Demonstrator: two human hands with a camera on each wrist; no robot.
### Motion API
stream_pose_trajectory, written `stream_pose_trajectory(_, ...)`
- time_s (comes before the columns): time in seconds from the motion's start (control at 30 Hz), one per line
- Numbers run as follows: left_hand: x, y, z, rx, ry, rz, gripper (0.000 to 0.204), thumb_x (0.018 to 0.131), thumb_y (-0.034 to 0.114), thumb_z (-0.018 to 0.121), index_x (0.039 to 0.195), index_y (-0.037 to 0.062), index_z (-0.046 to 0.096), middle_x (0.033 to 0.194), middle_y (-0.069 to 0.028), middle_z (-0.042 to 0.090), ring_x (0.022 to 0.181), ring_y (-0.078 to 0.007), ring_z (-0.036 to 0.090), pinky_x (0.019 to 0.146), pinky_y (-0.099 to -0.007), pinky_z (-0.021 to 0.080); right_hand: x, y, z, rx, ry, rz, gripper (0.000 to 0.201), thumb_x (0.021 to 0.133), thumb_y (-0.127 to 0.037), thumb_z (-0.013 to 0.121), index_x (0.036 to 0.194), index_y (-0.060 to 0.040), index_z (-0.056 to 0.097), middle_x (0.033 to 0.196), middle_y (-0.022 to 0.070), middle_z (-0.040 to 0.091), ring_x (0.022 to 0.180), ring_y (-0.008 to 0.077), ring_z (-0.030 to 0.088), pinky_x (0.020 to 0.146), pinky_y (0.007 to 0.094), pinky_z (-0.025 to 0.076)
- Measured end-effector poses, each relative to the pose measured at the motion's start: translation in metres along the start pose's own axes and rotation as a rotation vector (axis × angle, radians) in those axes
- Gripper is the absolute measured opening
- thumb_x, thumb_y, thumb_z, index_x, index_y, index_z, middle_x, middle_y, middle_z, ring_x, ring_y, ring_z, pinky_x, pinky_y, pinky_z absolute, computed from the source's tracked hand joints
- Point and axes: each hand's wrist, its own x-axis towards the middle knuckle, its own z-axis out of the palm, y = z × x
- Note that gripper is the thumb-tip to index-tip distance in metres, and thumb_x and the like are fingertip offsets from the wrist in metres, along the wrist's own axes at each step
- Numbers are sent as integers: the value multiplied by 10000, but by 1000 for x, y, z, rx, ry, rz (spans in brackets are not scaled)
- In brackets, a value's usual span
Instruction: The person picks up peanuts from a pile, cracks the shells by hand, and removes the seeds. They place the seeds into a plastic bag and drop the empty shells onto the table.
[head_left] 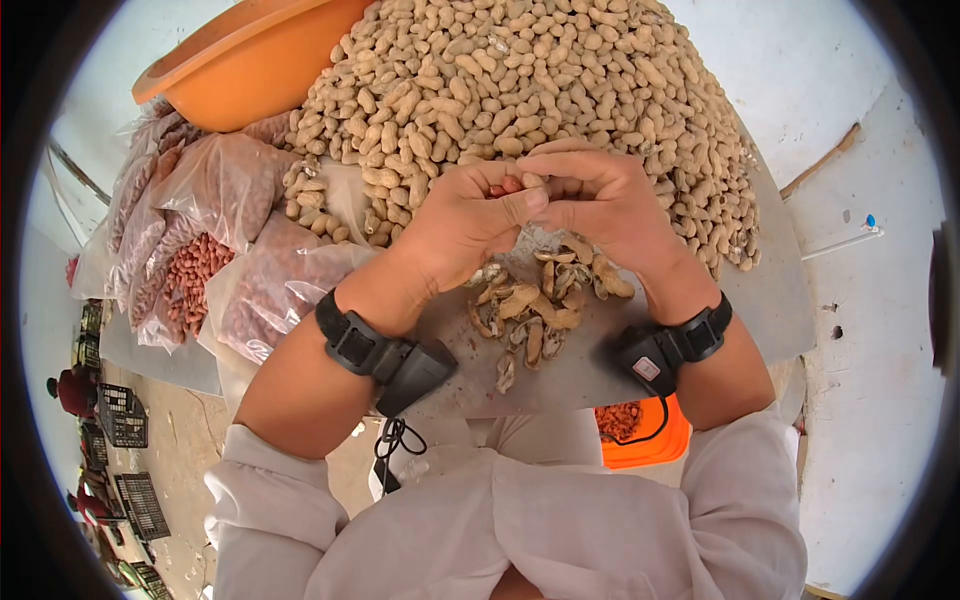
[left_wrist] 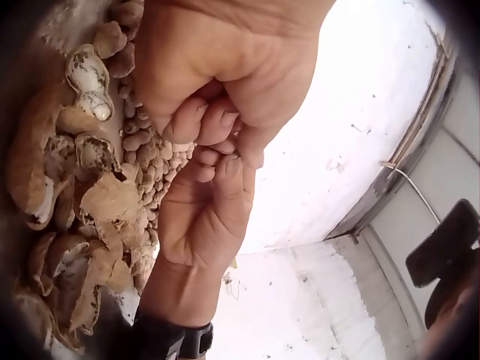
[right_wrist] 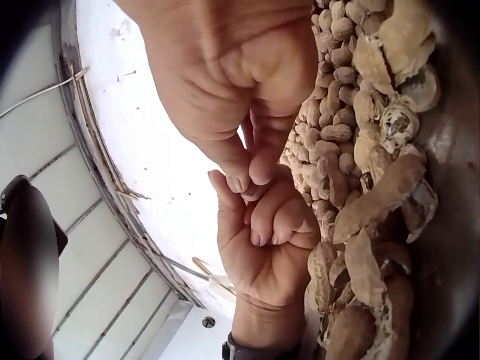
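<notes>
Both hands meet in front of the big pile of unshelled peanuts [head_left: 540,80]. In the head view my left hand [head_left: 455,215] curls its fingers around red peanut kernels [head_left: 507,186]. A tan peanut [head_left: 533,182] shows by the left thumb tip, where my right hand [head_left: 610,205] pinches with thumb and forefinger. The wrist views show the fingertips of the left hand [left_wrist: 225,67] and right hand [right_wrist: 232,82] touching, with the peanut mostly hidden between them. Broken peanut shells [head_left: 540,300] lie on the metal table [head_left: 450,375] below the hands.
Clear plastic bags [head_left: 225,185] of red kernels sit at the left, beside an orange basin [head_left: 250,60]. An orange container [head_left: 645,445] with red kernels stands below the table's near edge. Black crates [head_left: 143,505] are on the floor at far left.
</notes>
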Motion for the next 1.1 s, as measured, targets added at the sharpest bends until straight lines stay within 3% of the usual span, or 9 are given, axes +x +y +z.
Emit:
stream_pose_trajectory(0.23,-2,-5,5,357,97,156,155,873,150,596,820,6,577,696,54,482,622,-29,396,530,-189,334,-2,-7,-1,-89,-28,45,337,741,55,638,1074,14,612,954,50,589,755,100,582,664,224,488)
stream_pose_trajectory(0.3,-2,-7,8,345,116,183,154,876,142,588,826,-3,584,700,54,485,627,-32,400,535,-191,336,-2,-5,-2,-85,-47,27,332,741,52,633,1069,5,616,933,46,594,755,96,583,667,222,489)
stream_pose_trajectory(0.73,-3,-10,14,-111,193,170,147,883,151,587,897,5,600,688,29,486,547,-30,372,442,-173,269,-1,4,6,-174,82,-112,323,713,17,668,1033,-2,622,825,29,592,697,76,571,616,206,469)
stream_pose_trajectory(0.9,-1,-14,17,-147,234,190,128,927,126,491,932,27,572,714,6,517,523,-41,358,462,-183,268,-1,7,10,-293,136,-201,320,715,2,668,1031,3,617,766,19,566,683,73,567,608,205,464)
stream_pose_trajectory(1.03,2,-19,16,-198,298,251,119,905,135,546,882,25,585,695,16,502,532,-35,373,442,-183,273,-3,11,14,-222,170,-148,316,725,3,659,1038,10,610,829,38,602,679,75,568,612,203,467)
stream_pose_trajectory(1.1,2,-19,15,-205,259,236,123,924,137,508,859,45,557,697,14,508,525,-39,361,460,-182,271,-5,8,16,-198,193,-104,319,738,1,651,1054,17,602,871,47,620,678,82,570,615,208,474)
